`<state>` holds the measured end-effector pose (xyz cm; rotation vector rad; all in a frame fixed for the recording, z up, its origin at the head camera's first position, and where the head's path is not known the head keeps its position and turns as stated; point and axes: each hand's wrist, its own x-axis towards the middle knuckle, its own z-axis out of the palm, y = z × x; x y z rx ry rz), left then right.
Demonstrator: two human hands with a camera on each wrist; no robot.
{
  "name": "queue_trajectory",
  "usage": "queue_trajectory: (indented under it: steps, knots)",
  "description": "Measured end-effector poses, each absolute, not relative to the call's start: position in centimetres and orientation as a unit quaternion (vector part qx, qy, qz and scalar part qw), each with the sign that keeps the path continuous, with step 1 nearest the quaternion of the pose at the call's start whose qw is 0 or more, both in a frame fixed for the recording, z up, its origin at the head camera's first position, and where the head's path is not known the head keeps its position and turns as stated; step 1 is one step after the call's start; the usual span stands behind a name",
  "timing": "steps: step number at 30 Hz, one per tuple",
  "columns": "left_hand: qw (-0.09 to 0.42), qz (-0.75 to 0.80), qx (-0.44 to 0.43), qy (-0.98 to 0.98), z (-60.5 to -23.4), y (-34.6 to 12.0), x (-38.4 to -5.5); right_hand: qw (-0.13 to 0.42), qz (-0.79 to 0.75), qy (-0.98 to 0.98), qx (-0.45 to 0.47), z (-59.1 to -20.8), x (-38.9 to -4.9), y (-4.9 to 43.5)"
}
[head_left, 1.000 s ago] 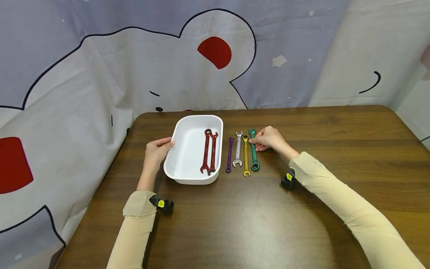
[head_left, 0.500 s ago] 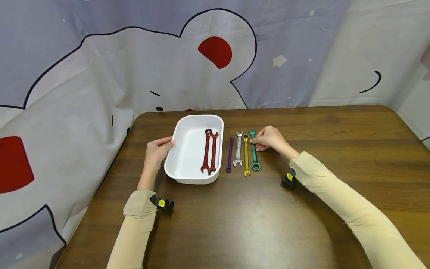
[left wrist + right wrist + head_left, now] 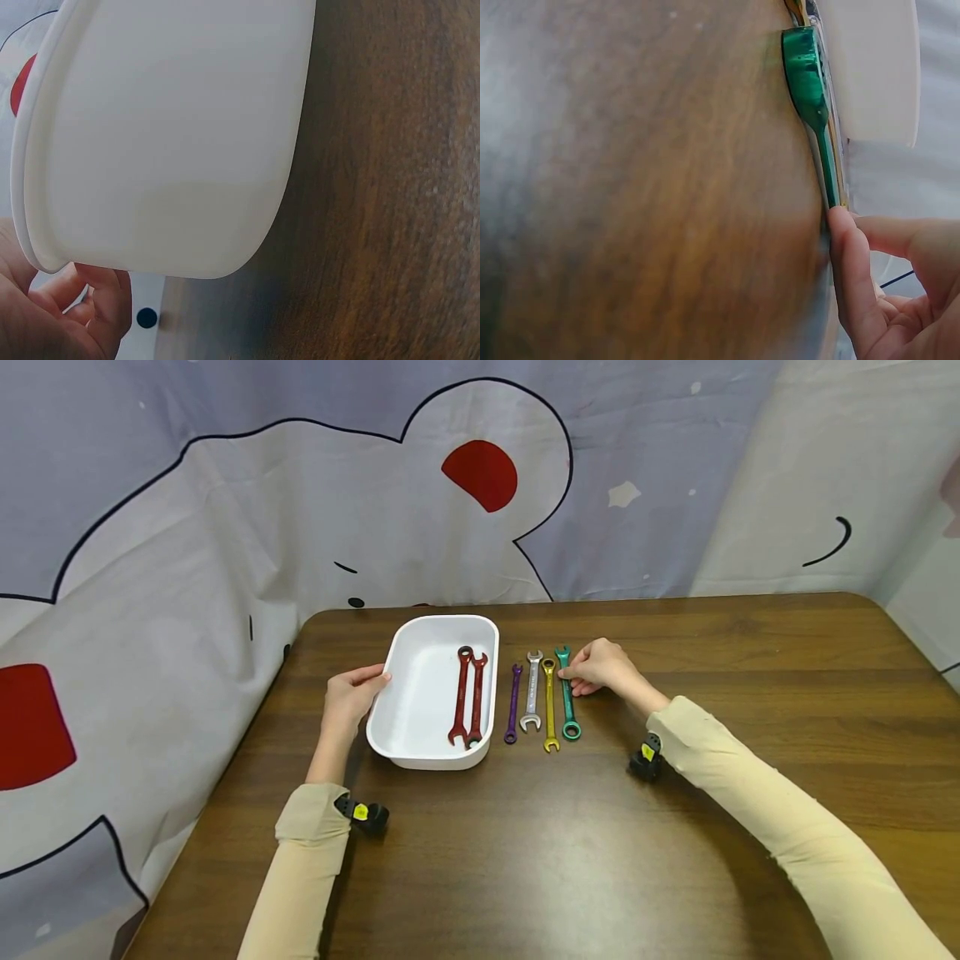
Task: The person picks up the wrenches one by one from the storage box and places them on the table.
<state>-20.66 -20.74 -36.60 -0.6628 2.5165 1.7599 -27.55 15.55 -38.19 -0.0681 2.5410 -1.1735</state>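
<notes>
My left hand (image 3: 350, 700) grips the left rim of a white plastic tub (image 3: 416, 710), thumb over the edge and fingers curled under it in the left wrist view. Two red wrenches (image 3: 461, 702) lie side by side along the tub's right inside. To the right of the tub, a purple wrench (image 3: 513, 703), a silver wrench (image 3: 532, 692), a yellow wrench (image 3: 550, 706) and a green wrench (image 3: 567, 702) lie in a row. My right hand (image 3: 602, 668) pinches the green wrench's shaft between thumb and fingers; its ring end (image 3: 804, 71) shows in the right wrist view.
Everything stands on a brown wooden table (image 3: 525, 860) with rounded far corners. Behind it hangs a printed curtain (image 3: 300, 510). A black wrist camera (image 3: 363, 816) is strapped to my left wrist, and another camera (image 3: 645, 760) to my right.
</notes>
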Motion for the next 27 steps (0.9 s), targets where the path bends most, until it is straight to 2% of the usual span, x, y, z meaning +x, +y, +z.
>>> queue_trajectory:
  steps: [27]
  knots:
    - [0.005,0.566,-0.214,0.796,-36.6,-20.7,-20.6,0.17,-0.392,0.903,-0.056,-36.2,-26.9,14.6]
